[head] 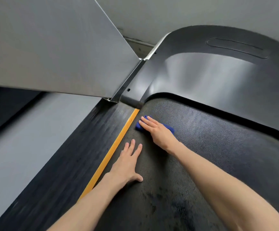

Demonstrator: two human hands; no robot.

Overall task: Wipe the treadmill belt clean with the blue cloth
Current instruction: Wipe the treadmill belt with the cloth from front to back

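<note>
Blue cloth under my flat right hand, belt's far-left corner.
Left hand open beside yellow strip.

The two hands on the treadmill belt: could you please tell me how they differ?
The right hand presses the blue cloth flat; the left hand rests bare on the belt. The right hand reaches farther, near the black front cover; the left hand lies nearer the person, beside the yellow strip. Both are flat, fingers straight.

cloth on belt, under right hand
</note>
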